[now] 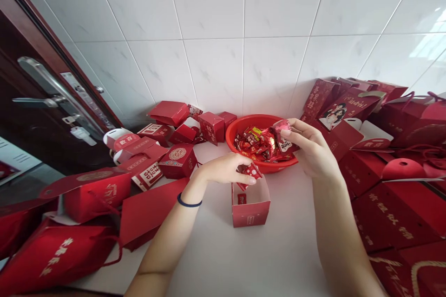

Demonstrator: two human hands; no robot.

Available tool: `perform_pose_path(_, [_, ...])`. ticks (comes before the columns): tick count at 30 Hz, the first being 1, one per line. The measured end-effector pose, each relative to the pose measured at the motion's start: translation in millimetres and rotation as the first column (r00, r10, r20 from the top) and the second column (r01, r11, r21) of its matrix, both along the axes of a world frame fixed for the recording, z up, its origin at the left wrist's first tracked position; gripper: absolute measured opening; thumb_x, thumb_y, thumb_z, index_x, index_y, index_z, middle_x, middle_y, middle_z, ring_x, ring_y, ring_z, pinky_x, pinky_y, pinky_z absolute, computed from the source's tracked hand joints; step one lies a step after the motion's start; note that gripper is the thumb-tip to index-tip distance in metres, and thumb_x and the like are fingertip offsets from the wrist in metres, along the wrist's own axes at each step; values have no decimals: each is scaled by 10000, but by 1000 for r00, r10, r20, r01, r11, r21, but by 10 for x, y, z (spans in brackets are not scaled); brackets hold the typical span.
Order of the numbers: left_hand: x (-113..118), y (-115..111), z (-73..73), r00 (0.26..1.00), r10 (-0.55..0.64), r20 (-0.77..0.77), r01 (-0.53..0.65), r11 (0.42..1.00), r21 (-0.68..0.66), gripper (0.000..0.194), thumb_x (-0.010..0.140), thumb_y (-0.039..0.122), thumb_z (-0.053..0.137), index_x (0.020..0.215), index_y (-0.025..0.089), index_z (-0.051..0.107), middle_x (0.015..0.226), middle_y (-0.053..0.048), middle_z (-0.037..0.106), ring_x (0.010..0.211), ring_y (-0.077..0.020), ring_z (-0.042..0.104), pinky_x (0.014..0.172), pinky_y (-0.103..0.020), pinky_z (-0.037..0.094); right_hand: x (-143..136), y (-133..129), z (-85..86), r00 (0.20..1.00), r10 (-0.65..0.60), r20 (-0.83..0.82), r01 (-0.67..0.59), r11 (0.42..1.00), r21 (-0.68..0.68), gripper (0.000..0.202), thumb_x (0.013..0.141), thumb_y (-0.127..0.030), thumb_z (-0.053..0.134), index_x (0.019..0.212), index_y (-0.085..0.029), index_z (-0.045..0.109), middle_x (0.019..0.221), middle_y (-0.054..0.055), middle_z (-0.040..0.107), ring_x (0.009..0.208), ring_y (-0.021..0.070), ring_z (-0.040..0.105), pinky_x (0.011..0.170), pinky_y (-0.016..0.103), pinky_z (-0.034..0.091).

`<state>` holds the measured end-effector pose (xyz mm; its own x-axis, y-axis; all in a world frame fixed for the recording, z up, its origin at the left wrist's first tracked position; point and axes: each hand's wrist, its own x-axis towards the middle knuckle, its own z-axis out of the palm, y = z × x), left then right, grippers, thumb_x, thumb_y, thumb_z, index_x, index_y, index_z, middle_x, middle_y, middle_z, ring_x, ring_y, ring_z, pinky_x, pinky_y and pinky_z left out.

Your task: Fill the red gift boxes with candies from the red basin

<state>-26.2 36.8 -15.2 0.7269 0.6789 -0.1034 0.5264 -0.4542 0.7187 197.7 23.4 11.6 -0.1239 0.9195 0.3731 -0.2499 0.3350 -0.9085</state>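
Observation:
My left hand (pixel 228 170) is closed on a red wrapped candy (pixel 253 171) with pale dots, held over the back of an open red box (pixel 251 213). Inside that box a small red packet (pixel 241 199) lies on the white bottom. Higher and to the right, my right hand (pixel 310 144) pinches a red and pink wrapped candy (pixel 281 126) above the rim of a red plastic basin (pixel 232 126). Shiny red and gold wrapped candies (pixel 258 144) fill much of the basin. Part of them is hidden behind my right fingers.
Red gift boxes (pixel 177 160) and a red gift bag (pixel 59 253) crowd the left side of the white table (pixel 223 260). More red boxes (pixel 393 213) are stacked at the right. Behind stands a tiled wall (pixel 212 4); a dark door with a handle (pixel 42 79) is at the left.

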Motion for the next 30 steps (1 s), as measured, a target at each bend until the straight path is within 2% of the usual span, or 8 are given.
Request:
perform_pose_path(3, [-35,-28,27,996,-7,-87,5,1000,-25,350,774,348,766,1086,204,698,970,-23,727,887,-203,670,753,-273,483,32,4,-8,997,13,74,-14,1000,13,160,813,-319,757,889,-182,726,852,27,689,736,129,577,657,230,457])
perform_pose_path(8, [-210,-97,136,918,207,-339,-148,970,193,378,775,428,729,1096,230,700,1143,-46,693,1037,-244,638,800,-288,467,21,-17,6,970,75,230,-84,996,31,213,868,-368,708,969,-182,686,900,30,667,778,135,575,700,248,457])
perform_pose_path(12, [-334,-76,181,885,131,-446,-138,990,17,351,790,430,689,1069,217,712,1012,-32,731,922,-209,669,724,-254,467,-99,-7,-55,910,138,391,-165,986,37,194,897,-367,642,894,-178,597,811,-6,574,708,114,504,645,244,400])
perform_pose_path(18, [-327,-30,159,885,52,-463,-95,993,-69,417,759,401,711,1112,178,710,1004,-40,748,866,-188,667,702,-234,466,-288,-8,-171,559,292,776,-420,907,-38,104,870,-216,544,774,-187,514,693,-44,514,619,98,417,573,242,305])
perform_pose_path(20, [-322,-27,153,881,58,-470,-107,991,-79,436,748,399,719,1121,173,714,975,-39,750,844,-185,667,688,-231,463,-305,-24,-166,548,271,791,-413,910,-26,76,865,-192,524,795,-181,550,704,-37,539,622,99,424,577,243,308])
perform_pose_path(25, [-365,-1,129,908,26,-419,-72,993,-95,445,738,438,734,1092,168,730,916,-31,741,803,-176,651,669,-229,453,-297,-60,-132,684,302,664,-384,923,-23,85,873,-240,578,854,-172,625,767,-14,599,685,114,504,623,241,382])
perform_pose_path(28, [-385,15,118,921,-3,-390,-41,994,-106,422,735,445,739,1062,178,737,896,-23,740,795,-172,650,680,-229,458,-320,-62,-171,594,462,659,-478,861,-174,170,860,-233,591,1007,-177,658,727,-21,620,623,118,534,590,241,412])
perform_pose_path(30, [-387,19,116,921,0,-391,-48,993,-112,455,725,446,750,1088,173,734,912,-31,745,812,-178,660,701,-231,472,-331,-55,-212,518,435,737,-449,871,-199,282,847,-209,595,1121,-181,654,769,-4,670,641,131,577,604,247,435])
